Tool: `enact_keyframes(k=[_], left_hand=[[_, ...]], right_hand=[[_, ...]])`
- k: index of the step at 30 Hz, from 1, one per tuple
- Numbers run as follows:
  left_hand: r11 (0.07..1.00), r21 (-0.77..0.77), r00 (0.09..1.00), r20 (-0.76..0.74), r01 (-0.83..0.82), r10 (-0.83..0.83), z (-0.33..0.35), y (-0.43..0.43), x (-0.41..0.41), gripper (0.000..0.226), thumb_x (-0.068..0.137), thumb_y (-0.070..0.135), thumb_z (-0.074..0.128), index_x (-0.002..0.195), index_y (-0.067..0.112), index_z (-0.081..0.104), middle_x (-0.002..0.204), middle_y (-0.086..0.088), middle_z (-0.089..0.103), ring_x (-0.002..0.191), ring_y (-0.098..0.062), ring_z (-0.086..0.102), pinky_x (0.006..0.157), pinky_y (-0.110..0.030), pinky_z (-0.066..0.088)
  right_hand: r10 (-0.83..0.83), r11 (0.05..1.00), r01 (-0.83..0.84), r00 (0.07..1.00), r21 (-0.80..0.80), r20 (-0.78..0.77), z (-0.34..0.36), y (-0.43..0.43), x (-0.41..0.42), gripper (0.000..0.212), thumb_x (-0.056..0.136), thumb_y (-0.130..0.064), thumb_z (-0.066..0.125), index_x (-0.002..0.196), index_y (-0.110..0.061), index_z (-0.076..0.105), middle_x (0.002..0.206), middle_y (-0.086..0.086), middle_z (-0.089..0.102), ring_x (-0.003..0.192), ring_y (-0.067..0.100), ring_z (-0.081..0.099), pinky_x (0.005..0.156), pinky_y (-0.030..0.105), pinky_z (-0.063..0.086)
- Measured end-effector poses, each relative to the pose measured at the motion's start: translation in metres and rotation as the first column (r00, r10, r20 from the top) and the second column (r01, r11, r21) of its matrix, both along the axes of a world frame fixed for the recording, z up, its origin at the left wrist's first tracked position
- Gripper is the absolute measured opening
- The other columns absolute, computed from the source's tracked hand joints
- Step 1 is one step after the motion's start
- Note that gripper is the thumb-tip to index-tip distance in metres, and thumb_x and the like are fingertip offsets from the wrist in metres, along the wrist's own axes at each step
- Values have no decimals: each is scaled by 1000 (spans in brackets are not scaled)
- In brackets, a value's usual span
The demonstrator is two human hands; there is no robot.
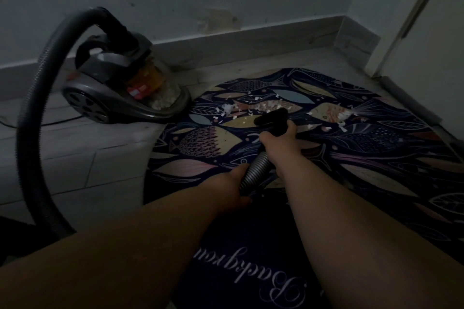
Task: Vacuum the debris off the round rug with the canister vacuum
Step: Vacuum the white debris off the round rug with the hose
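Observation:
A round dark rug (364,155) with a fish pattern covers the floor ahead. Small white scraps of debris (231,109) lie scattered over its far part, more of them at the right (342,118). My right hand (281,142) grips the black nozzle (272,118) of the vacuum hose, whose mouth rests on the rug beside the scraps. My left hand (234,188) holds the ribbed grey hose (256,170) just behind it. The hose loops left and up to the grey canister vacuum (118,93), which stands on the floor off the rug's left edge.
A pale tiled floor (75,158) lies left of the rug, with a thin cable (50,123) running from the vacuum. A wall with a skirting board (251,40) runs behind. A white door and frame (414,32) stand at the right.

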State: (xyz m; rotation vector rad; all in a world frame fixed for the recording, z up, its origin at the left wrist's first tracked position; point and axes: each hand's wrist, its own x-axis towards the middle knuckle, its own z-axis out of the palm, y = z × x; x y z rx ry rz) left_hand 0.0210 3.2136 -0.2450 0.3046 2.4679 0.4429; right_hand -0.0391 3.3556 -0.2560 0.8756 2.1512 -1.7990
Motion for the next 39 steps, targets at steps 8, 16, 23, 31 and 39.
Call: enact_keyframes(k=[8,16,23,31,39], left_hand=[[1000,1,1000,-9,-5,5,-2,-21,-2,89,86,35,64,150,30,3,145,-7,42,127,-23,47,103,-30,41],[998,22,998,1,60,-60,0,20,-5,86,89,33,61,150,30,0,140,-12,47,122,-27,50,98,-29,42],[993,59,994,16,107,-108,-2,51,-14,86,88,33,61,150,32,1,139,-12,47,120,-28,51,100,-31,42],[993,52,995,1,102,-103,-3,48,-23,84,90,34,60,150,30,3,140,-12,46,121,-27,50,99,-30,42],[997,79,999,-32,23,-21,1,27,-35,82,90,34,59,151,29,3,141,-10,46,123,-25,49,96,-25,40]], right_hand=[[31,999,-31,999,-17,-15,-4,-21,-5,82,91,-25,58,153,-39,6,140,13,45,86,27,53,80,45,53],[-71,994,72,997,79,-14,-4,22,0,82,92,-25,57,155,-36,6,137,14,47,72,20,48,76,40,52],[-127,987,129,991,94,-30,-8,59,1,82,93,-27,59,155,-36,5,139,16,46,77,23,52,73,38,51],[-140,989,141,990,42,-29,-11,56,-12,83,90,-26,59,153,-41,6,137,15,47,94,31,56,87,52,55],[-62,998,62,998,20,-13,-4,28,-36,85,88,-31,60,153,-41,7,133,14,50,98,32,57,90,51,54]])
